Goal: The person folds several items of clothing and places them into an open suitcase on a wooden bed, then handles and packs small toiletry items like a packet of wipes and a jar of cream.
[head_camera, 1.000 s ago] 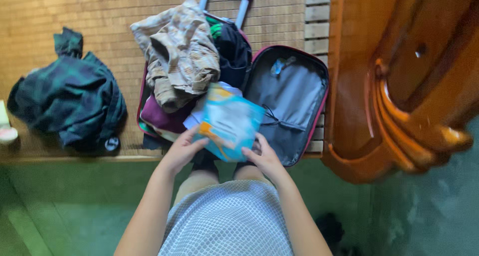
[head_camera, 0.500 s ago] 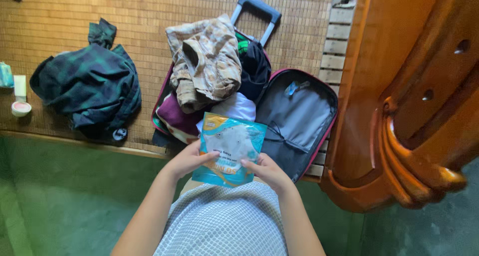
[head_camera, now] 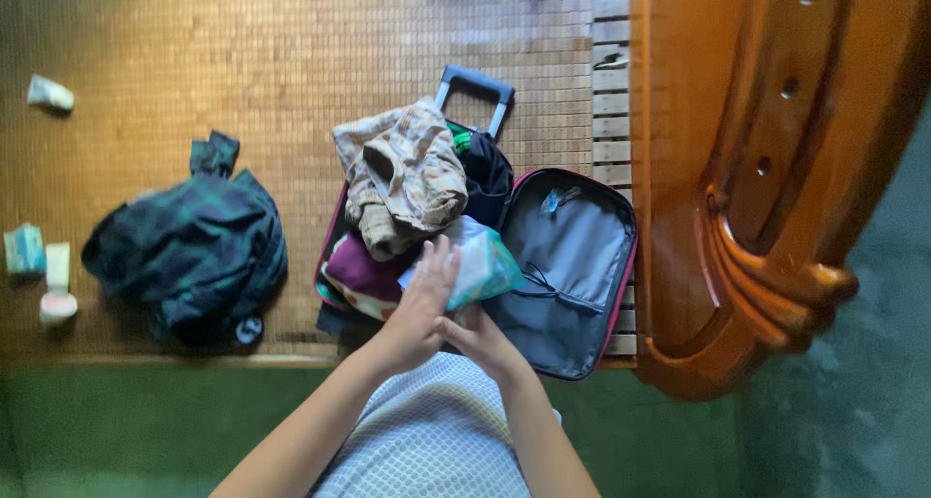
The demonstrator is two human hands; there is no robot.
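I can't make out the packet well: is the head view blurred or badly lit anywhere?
Head view: warm light falls on the woven bamboo mat at upper left; the green floor below is dim. The left hand and the pale blue plastic packet are motion-smeared; the open pink-edged suitcase is sharp.

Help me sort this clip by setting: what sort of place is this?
Probably a bedroom at home: an open suitcase lies on a woven mat beside a carved wooden bed frame, with clothes piled around.
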